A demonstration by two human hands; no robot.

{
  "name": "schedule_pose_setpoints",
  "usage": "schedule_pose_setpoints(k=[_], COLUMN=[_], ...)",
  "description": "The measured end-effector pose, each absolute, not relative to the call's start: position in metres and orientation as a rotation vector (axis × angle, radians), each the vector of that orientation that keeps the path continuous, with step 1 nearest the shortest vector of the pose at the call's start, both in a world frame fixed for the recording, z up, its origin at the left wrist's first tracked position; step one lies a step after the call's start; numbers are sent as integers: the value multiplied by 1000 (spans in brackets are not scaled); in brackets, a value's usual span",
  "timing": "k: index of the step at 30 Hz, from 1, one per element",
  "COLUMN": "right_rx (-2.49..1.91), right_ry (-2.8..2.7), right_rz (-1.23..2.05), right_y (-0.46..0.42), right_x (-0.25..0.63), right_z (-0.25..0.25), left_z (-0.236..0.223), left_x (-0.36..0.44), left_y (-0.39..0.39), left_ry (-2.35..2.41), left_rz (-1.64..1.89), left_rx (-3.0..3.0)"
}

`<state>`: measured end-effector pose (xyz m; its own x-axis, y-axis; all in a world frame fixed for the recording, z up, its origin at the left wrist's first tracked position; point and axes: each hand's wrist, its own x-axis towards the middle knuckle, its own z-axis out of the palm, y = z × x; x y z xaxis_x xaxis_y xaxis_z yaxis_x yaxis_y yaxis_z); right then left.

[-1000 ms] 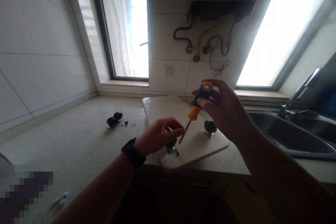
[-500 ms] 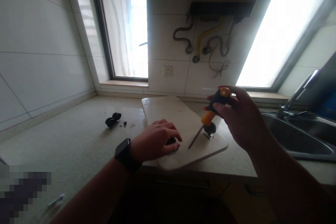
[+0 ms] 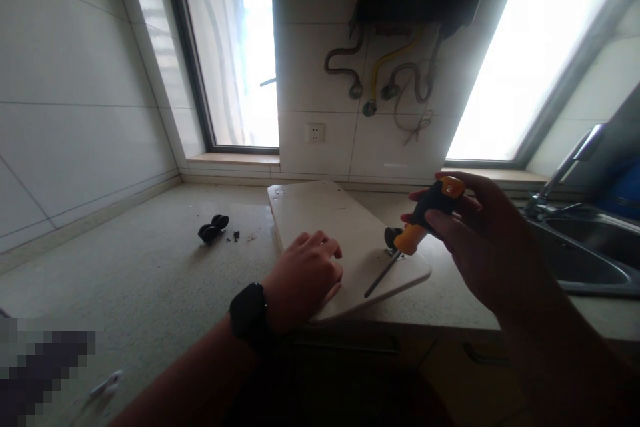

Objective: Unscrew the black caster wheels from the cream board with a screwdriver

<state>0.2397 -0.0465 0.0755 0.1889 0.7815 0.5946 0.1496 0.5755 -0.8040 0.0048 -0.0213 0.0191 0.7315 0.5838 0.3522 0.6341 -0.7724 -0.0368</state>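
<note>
My right hand [image 3: 483,230] grips a screwdriver [image 3: 434,201] by its black and orange handle. Its metal shaft slants down to the left over the near right part of a white board [image 3: 327,203], which lies on the counter. Beside the handle, a black caster wheel [image 3: 391,237] stands on the board by its metal plate. My left hand [image 3: 313,270], with a black watch on the wrist, is curled over the board's near left corner. Its fingers close around a caster that showed under them a moment ago and is now hidden.
Two black casters [image 3: 213,228] and a few small dark screws [image 3: 236,236] lie on the counter [image 3: 165,267] to the left. A sink [image 3: 590,257] with a tap [image 3: 565,173] is at the right. Pipes [image 3: 370,80] hang from the wall behind.
My right hand and the screwdriver have shifted right and slightly toward me. My left hand has curled further over the caster, covering it. The view has shifted slightly.
</note>
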Motion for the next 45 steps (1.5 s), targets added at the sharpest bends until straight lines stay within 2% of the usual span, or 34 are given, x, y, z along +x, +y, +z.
schedule_pose_setpoints(k=[6, 11, 13, 16, 19, 25, 34, 45], right_rx=[-940, -984, -1003, -1023, -1023, -1092, -1118, -1036], right_ry=[-1227, -1140, -1080, -1071, -1118, -974, -974, -1001], right_rz=[483, 579, 606, 630, 581, 650, 571, 534], right_y=[-58, -75, -80, -81, -79, -79, -76, -79], right_x=[247, 251, 252, 254, 255, 249, 250, 268], right_z=[69, 65, 63, 61, 61, 63, 57, 29], left_z=[30, 45, 40, 15, -18, -61, -105, -117], left_x=[2, -41, -69, -107, -134, -176, -219, -212], left_y=[-20, 7, 28, 62, 88, 112, 120, 130], left_ry=[-910, -1117, -1293, -1879, -2134, -2297, -2505, -2565], left_rz=[-647, -1173, -1418, -1736, -1852, -1727, -1248, -842], left_rx=[-2907, -2775, -2629, -2379, -2217, -2120, -1892, -1817])
